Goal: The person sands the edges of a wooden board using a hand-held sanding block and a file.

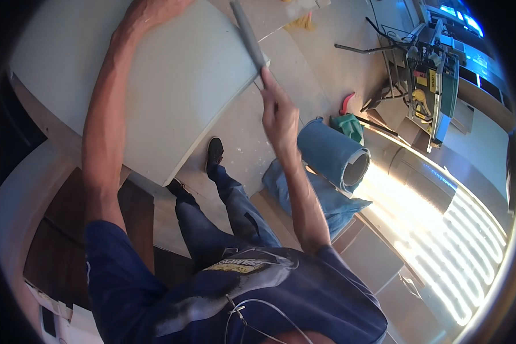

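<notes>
A large pale panel lies in front of me, its edge running from upper right down to a corner near my feet. My left hand rests on the panel near the top of the view, fingers stretched out to the right and partly cut off by the picture's rim. In my right hand is a long, narrow grey file-like tool. It is held at its lower end, with my index finger pointing along it. The tool slants up and left beside the panel's right corner; whether it touches the panel I cannot tell.
A rolled blue-grey sheet lies on the right, with blue cloth or film beneath it. Beyond stand a folding metal stand and a red curved object. Dark brown boards lie at lower left. Bright light strips glow at right.
</notes>
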`<action>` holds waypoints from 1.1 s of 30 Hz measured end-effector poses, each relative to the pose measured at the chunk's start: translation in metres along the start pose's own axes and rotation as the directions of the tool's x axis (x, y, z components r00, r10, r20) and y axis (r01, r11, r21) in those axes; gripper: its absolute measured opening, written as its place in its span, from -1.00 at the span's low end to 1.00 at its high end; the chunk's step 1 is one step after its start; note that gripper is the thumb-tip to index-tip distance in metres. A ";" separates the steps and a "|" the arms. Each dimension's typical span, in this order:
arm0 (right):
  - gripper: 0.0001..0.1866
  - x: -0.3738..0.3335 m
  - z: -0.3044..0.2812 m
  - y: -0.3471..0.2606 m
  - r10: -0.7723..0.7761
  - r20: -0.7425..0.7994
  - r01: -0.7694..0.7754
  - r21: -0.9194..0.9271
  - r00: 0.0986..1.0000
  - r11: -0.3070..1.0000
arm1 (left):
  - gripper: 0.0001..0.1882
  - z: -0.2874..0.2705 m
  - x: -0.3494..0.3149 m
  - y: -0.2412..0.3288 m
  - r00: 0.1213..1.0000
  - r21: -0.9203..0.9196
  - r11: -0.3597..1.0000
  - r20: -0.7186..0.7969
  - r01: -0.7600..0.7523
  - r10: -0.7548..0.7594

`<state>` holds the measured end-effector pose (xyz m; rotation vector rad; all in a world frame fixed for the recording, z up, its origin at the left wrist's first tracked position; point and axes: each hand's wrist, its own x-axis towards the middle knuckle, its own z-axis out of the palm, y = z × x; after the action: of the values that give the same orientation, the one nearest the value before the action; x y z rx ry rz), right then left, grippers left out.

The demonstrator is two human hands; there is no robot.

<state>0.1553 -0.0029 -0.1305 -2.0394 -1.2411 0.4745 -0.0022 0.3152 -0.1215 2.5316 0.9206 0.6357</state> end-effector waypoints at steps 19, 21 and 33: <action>-0.47 -0.034 -0.005 0.007 0.077 0.006 -0.077 -0.061 0.997 0.995 | -0.75 0.029 0.001 0.008 1.000 -0.055 0.998 0.025 0.020 -0.018; -0.48 0.008 -0.006 0.000 0.046 -0.027 -0.047 -0.040 0.999 0.998 | -0.75 0.021 0.007 0.010 1.000 -0.075 0.997 0.017 0.001 0.000; -0.51 0.029 -0.015 0.006 0.066 -0.024 -0.068 -0.097 0.998 0.993 | -0.77 0.032 0.008 0.009 0.999 -0.099 0.994 0.017 -0.041 0.043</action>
<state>0.1822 0.0152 -0.1226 -2.1682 -1.2077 0.4301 0.0254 0.3081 -0.1414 2.4707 0.8117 0.6523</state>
